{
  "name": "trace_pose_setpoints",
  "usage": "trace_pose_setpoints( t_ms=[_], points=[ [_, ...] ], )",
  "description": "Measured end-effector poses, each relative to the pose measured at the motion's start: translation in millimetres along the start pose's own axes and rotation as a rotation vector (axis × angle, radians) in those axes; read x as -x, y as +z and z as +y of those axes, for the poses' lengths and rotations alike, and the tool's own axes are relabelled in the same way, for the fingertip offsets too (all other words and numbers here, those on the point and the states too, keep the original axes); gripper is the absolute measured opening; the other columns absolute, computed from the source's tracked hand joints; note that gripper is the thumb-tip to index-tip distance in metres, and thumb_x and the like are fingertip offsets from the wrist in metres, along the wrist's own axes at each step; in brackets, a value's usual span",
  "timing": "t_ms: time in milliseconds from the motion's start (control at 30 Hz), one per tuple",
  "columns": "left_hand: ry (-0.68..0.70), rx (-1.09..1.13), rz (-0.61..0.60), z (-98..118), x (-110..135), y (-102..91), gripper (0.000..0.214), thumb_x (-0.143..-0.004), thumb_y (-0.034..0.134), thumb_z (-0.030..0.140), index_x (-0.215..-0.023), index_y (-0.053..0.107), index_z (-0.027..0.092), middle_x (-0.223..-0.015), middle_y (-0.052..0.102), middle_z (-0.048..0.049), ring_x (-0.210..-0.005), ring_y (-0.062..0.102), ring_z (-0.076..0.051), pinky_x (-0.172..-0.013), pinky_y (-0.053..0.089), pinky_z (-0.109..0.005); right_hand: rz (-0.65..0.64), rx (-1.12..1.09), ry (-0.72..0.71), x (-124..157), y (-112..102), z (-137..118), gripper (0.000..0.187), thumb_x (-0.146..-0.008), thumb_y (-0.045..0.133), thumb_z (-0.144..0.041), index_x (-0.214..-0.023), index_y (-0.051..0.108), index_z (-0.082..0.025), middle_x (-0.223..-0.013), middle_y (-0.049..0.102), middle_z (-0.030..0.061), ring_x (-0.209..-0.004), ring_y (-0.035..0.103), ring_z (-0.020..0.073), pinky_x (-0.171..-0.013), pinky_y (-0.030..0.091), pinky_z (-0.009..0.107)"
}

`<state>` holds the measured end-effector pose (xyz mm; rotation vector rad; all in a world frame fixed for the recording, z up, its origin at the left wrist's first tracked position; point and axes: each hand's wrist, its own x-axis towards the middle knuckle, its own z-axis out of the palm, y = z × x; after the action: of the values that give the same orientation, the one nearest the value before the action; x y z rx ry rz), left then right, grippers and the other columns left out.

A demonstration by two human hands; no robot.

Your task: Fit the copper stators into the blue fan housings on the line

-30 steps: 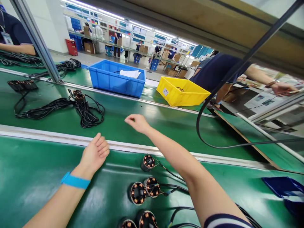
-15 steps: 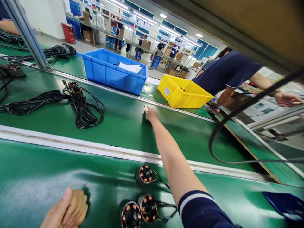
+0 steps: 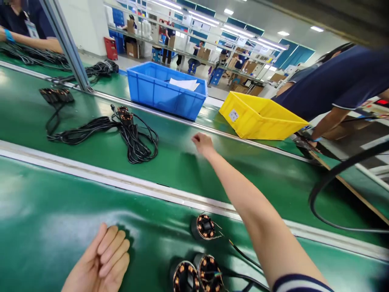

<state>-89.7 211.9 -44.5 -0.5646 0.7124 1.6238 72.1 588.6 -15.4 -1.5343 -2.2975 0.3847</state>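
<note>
My right hand (image 3: 203, 144) reaches far out over the green conveyor belt (image 3: 182, 162), fingers pinched together; what they hold, if anything, is too small to make out. My left hand (image 3: 101, 261) rests on the near green mat (image 3: 45, 215), fingers loosely stretched and holding nothing. Three round motor stators with copper coils and wires lie just right of it: one (image 3: 206, 226) further out, two (image 3: 185, 280) (image 3: 209, 271) side by side at the bottom edge. A metal strip (image 3: 136, 187) separates the mat from the belt.
A bundle of black cables with stators (image 3: 133, 138) lies on the belt at left. Beyond it stand a blue bin (image 3: 165, 95), a yellow bin (image 3: 261, 121) and a metal post (image 3: 68, 48). A thick black hose (image 3: 331, 178) loops at right. Co-workers stand at right (image 3: 340, 81) and far left (image 3: 21, 28).
My right hand reached to the belt's far side, touched down, and now is lifted slightly with fingers pinched. My left hand drew back toward me and uncurled from a fist.
</note>
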Motion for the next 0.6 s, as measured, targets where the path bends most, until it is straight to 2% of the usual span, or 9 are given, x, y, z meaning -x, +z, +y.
trace_pose_setpoints(
  t_ms=[100,133,200,233,300,367,500,533,600],
  points=[
    [0.076,-0.012,0.087,-5.1,8.1,17.0,0.026,-0.101,0.04,0.013,-0.081,0.056,0.015,-0.07,0.055,-0.0011,-0.054,0.058,-0.009,-0.046,0.052,-0.019,-0.131,-0.197,-0.345,85.2,-8.5,-71.2,0.006,-0.095,0.07,-0.027,-0.097,0.072,-0.022,-0.093,0.074,-0.0027,-0.085,0.066,0.0121,-0.08,0.046,0.023],
    [0.099,-0.037,0.122,-6.9,10.5,20.1,0.022,-0.101,0.04,0.012,-0.091,0.06,0.013,-0.081,0.063,-0.0049,-0.067,0.067,-0.012,-0.056,0.06,-0.022,-0.181,-0.288,-0.561,117.0,-8.7,-92.6,0.006,-0.094,0.072,-0.027,-0.095,0.072,-0.022,-0.092,0.075,-0.0022,-0.084,0.066,0.0122,-0.079,0.046,0.024],
    [0.104,-0.064,0.133,-10.4,15.0,22.3,0.019,-0.102,0.043,0.013,-0.102,0.062,0.011,-0.093,0.069,-0.009,-0.083,0.072,-0.016,-0.071,0.066,-0.03,-0.214,-0.294,-0.912,174.6,-5.6,-126.8,0.008,-0.095,0.072,-0.029,-0.094,0.073,-0.021,-0.087,0.075,-0.0024,-0.082,0.065,0.0141,-0.081,0.043,0.029],
    [0.086,-0.058,0.094,-11.8,17.1,22.0,0.019,-0.102,0.043,0.013,-0.099,0.062,0.01,-0.089,0.069,-0.0077,-0.079,0.072,-0.015,-0.071,0.065,-0.029,-0.221,-0.243,-1.048,196.8,-3.4,-139.0,0.009,-0.096,0.07,-0.028,-0.091,0.072,-0.021,-0.082,0.074,-0.0022,-0.081,0.063,0.0154,-0.08,0.041,0.032],
    [0.046,-0.033,-0.006,-13.2,21.3,20.9,0.024,-0.103,0.04,0.012,-0.091,0.06,0.011,-0.076,0.064,-0.0025,-0.063,0.066,-0.009,-0.062,0.062,-0.021,-0.23,-0.128,-1.183,223.9,-1.2,-153.5,0.013,-0.097,0.069,-0.03,-0.089,0.072,-0.02,-0.079,0.073,-0.0017,-0.083,0.062,0.0182,-0.079,0.037,0.036],
    [0.033,-0.021,-0.062,-12.4,25.2,20.7,0.027,-0.104,0.037,0.013,-0.091,0.061,0.01,-0.075,0.065,-0.0021,-0.059,0.064,-0.006,-0.06,0.059,-0.017,-0.221,-0.135,-1.155,230.3,-6.9,-156.1,0.015,-0.097,0.069,-0.034,-0.092,0.072,-0.02,-0.089,0.076,-0.0004,-0.092,0.063,0.0194,-0.083,0.037,0.037],
    [0.03,-0.064,-0.087,-5.4,32.2,21.7,0.026,-0.105,0.04,0.019,-0.108,0.064,0.007,-0.105,0.072,-0.0134,-0.096,0.074,-0.019,-0.079,0.065,-0.031,-0.077,-0.361,-0.805,224.6,-43.5,-138.2,0.012,-0.098,0.068,-0.031,-0.103,0.072,-0.021,-0.103,0.077,0.0004,-0.098,0.065,0.0171,-0.09,0.04,0.034],
    [0.033,-0.077,-0.102,-3.0,34.5,21.1,0.026,-0.105,0.041,0.019,-0.108,0.064,0.008,-0.104,0.072,-0.013,-0.097,0.074,-0.019,-0.077,0.065,-0.031,-0.054,-0.383,-0.734,227.8,-54.8,-131.4,0.01,-0.099,0.067,-0.029,-0.103,0.072,-0.021,-0.101,0.076,0.0003,-0.096,0.065,0.0168,-0.089,0.041,0.033],
    [0.057,-0.111,-0.147,2.9,40.7,18.9,0.029,-0.105,0.04,0.019,-0.089,0.064,0.011,-0.082,0.069,-0.0064,-0.074,0.071,-0.014,-0.059,0.06,-0.023,-0.045,-0.394,-0.643,245.5,-75.6,-117.1,0.01,-0.099,0.064,-0.028,-0.102,0.072,-0.022,-0.099,0.076,0.0005,-0.093,0.065,0.017,-0.087,0.043,0.033]
  ],
)
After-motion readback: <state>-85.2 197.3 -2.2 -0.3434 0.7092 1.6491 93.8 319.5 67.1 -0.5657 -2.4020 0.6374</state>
